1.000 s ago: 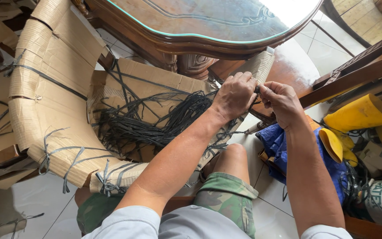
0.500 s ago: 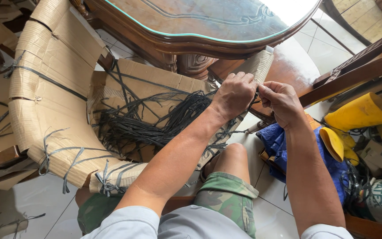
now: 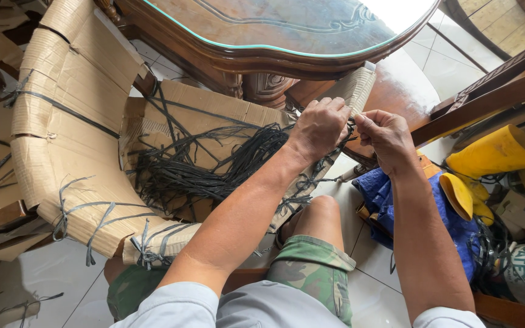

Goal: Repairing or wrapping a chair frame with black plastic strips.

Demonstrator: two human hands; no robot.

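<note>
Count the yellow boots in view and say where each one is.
2, perhaps more. One yellow boot lies on its side at the right edge; a second boot lies just below it on the blue cloth. More yellow at the far right may be another.

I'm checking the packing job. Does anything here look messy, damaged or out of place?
Loose black straps lie tangled in a heap on the cardboard-wrapped chair. Cut strap ends stick out along its edge. Both hands, left hand and right hand, pinch the wrapping on one arm. Nothing looks broken.
</note>
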